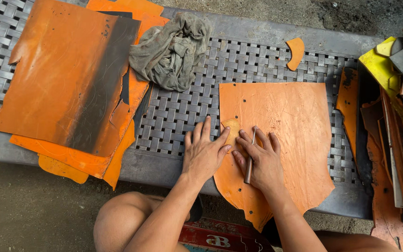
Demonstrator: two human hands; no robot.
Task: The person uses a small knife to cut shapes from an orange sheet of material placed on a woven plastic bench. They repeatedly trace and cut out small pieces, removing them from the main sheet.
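A large orange leather sheet point(290, 126) lies flat on a grey woven-top bench point(187, 107). A small tan pattern piece point(232, 128) rests on the sheet's left part. My left hand point(204, 151) lies flat with fingers spread, its fingertips pressing the pattern piece down. My right hand point(262, 161) grips a thin tool with a brown handle point(249, 165), its metal tip touching the sheet beside the pattern piece's right edge.
A stack of orange leather sheets point(66, 79), one with a dark band, covers the bench's left. A crumpled grey rag point(171, 49) sits at the back middle. A small orange scrap point(296, 52) lies behind. Orange, brown and yellow offcuts point(392, 116) pile up at right.
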